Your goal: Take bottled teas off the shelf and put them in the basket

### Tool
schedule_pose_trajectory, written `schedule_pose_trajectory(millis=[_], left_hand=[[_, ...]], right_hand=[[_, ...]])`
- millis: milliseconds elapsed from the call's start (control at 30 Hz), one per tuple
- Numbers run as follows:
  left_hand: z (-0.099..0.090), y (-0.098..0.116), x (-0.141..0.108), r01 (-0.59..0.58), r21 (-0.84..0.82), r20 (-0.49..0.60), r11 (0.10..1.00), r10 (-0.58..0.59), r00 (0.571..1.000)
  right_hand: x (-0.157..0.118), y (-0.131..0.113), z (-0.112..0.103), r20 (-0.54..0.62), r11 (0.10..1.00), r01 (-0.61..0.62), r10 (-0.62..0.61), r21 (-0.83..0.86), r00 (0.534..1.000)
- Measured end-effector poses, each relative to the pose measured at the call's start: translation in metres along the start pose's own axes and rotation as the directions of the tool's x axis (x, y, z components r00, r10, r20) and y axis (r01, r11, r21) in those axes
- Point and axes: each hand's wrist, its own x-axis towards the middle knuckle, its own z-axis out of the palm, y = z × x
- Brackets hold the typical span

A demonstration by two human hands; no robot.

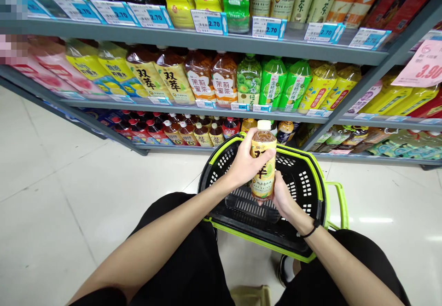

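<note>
A tea bottle (pixel 264 177) with a white cap and a yellow label is held nearly upright above a black shopping basket (pixel 224 214) with lime-green trim. My left hand (pixel 243 161) is closed round its upper part, thumb across the label. Lower down, my right hand (pixel 283 195) grips the bottle's right side and base, its fingers partly hidden behind it. Through the gap below the bottle, the basket's slotted floor shows. A black band circles my right wrist.
Ahead stands a grey shelf unit (pixel 207 37) with rows of bottled drinks and price tags. Smaller bottles (pixel 203 135) line the bottom shelf. The basket's green handle (pixel 341 204) sticks out to the right. My knees flank the basket, and a beige stool (pixel 250 295) shows below.
</note>
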Motion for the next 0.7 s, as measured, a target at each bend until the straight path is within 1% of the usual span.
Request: schedule_pose_trajectory(millis=[100,533,700], left_hand=[[-0.0003,0.0002,0.0002,0.008,0.011,-0.002,1.000,-0.008,1.000],[0.0000,-0.0023,0.0005,-0.005,-0.012,-0.003,1.000,0.005,1.000],[0.0004,-0.0023,0.0010,-0.003,-0.009,0.000,1.000,0.003,1.000]], right_hand=[[-0.0001,-0.0014,0.0013,-0.012,1.000,-0.011,0.011,-0.004,1.000],[-0.0001,-0.0003,0.0004,0.015,1.000,-0.009,0.009,-0.005,1.000],[-0.0001,-0.0009,0.0008,-0.004,1.000,-0.010,0.010,-0.011,1.000]])
